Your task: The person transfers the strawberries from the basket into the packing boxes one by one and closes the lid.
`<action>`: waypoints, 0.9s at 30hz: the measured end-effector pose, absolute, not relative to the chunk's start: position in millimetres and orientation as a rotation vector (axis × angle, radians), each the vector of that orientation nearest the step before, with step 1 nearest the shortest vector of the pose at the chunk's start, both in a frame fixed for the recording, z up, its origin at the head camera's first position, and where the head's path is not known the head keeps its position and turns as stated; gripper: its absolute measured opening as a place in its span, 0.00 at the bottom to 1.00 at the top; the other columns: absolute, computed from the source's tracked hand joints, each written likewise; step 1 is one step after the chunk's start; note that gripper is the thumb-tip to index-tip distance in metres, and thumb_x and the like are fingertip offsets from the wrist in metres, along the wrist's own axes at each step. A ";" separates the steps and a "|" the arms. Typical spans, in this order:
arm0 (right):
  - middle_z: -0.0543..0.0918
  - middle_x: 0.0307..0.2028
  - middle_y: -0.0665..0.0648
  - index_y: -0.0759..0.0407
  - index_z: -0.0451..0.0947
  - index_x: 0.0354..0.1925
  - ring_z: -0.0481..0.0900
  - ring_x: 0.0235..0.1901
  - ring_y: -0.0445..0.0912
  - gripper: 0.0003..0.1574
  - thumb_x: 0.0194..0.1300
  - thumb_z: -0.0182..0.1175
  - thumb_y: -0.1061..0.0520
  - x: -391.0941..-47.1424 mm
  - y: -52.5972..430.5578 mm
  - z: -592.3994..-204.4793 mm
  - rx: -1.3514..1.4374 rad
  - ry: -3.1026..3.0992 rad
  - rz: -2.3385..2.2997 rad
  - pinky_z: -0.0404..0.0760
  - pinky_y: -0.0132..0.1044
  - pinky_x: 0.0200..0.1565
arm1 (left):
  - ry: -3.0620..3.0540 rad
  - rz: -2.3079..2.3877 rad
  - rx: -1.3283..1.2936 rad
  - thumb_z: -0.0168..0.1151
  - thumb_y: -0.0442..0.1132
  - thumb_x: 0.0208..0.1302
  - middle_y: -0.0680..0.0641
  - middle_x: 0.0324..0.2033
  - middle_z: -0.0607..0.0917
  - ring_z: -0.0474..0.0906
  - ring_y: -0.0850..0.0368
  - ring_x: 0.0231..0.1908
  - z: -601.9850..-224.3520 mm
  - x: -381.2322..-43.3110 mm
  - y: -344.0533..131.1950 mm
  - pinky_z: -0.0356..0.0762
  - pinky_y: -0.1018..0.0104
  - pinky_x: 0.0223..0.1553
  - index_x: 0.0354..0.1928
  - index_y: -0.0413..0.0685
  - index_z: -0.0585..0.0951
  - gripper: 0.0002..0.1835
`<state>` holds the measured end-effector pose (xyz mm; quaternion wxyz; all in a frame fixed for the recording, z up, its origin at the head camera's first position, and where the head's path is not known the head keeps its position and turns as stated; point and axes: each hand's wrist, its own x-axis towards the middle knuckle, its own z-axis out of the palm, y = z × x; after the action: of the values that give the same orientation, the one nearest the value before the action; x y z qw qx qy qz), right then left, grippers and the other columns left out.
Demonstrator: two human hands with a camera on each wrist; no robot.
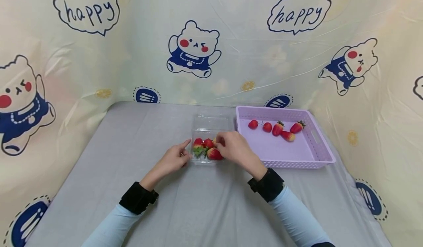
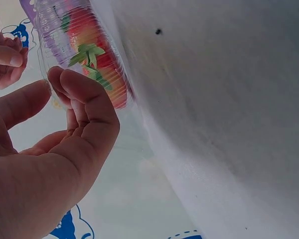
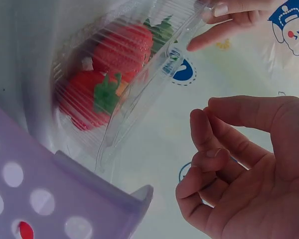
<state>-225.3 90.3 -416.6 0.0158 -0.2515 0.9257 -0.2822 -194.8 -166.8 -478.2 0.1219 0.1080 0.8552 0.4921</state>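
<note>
A clear plastic clamshell box [image 1: 211, 122] lies with its lid raised at the back, and several red strawberries [image 1: 214, 154] with green leaves sit inside it. My left hand [image 1: 173, 157] pinches the box's left rim between thumb and forefinger; the left wrist view shows the thin edge between the fingertips. Over the box's right side, my right hand [image 1: 232, 147] has its fingers loosely curled. Nothing shows between its fingers [image 3: 202, 127] in the right wrist view, where they are apart from the box wall [image 3: 154, 74].
Right of the box stands a lilac perforated basket [image 1: 277, 153], close to my right wrist. It holds several red fruits: two small cherry-like ones [image 1: 253, 124] and larger strawberries [image 1: 278, 129]. Grey cloth [image 1: 158, 129] covers the table, with a printed curtain [image 1: 244, 30] behind.
</note>
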 end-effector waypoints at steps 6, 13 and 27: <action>0.87 0.34 0.52 0.61 0.89 0.43 0.79 0.29 0.44 0.07 0.69 0.69 0.59 -225.8 93.3 -413.6 -0.768 2.872 -0.876 0.80 0.36 0.34 | 2.500 1.430 0.317 0.61 0.31 0.74 0.48 0.25 0.80 0.74 0.55 0.24 -481.1 -194.9 -166.4 0.71 0.64 0.28 0.80 0.31 0.59 0.37; 0.86 0.31 0.51 0.59 0.89 0.44 0.78 0.26 0.44 0.07 0.70 0.69 0.58 -228.7 99.4 -407.5 -0.734 2.895 -0.872 0.80 0.36 0.30 | 2.495 1.438 0.320 0.61 0.31 0.74 0.48 0.25 0.80 0.74 0.55 0.24 -480.5 -195.1 -166.4 0.71 0.63 0.28 0.80 0.31 0.59 0.37; 0.86 0.35 0.54 0.59 0.87 0.45 0.81 0.33 0.47 0.10 0.70 0.70 0.55 -242.2 120.7 -402.3 -0.685 3.024 -0.723 0.83 0.41 0.40 | 2.502 1.422 0.327 0.62 0.32 0.74 0.47 0.25 0.80 0.73 0.55 0.23 -481.0 -196.0 -167.6 0.70 0.63 0.28 0.80 0.32 0.60 0.37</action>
<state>-242.2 120.7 -402.3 -0.0210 -0.2150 0.9496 -0.2271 -196.0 -167.6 -481.0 0.1222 0.1119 0.8574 0.4872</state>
